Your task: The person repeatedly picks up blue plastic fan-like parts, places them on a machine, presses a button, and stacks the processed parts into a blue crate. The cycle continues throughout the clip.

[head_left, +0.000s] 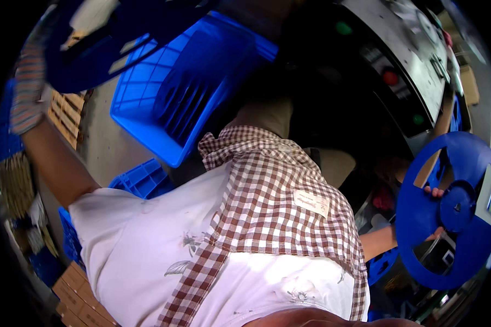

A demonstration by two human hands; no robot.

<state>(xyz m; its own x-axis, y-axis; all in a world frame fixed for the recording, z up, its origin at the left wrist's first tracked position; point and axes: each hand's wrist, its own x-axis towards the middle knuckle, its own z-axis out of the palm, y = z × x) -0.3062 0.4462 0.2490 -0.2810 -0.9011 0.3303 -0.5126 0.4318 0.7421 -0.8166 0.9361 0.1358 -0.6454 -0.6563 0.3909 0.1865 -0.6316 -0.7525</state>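
Two blue reels: our gloved left hand (27,87) seemingly grips one reel (109,38) overhead; our right hand (436,210) pinches another reel (453,210) by its hub, clear of the machine (398,65).

From my feed the light is uneven: the white shirt (147,240) below the hands glares almost washed out, while the space between the hands sinks into deep shadow. The blue crate (185,82) looks oversaturated. A black fisheye rim curves everything near it, and the left hand (27,87) blurs up there.
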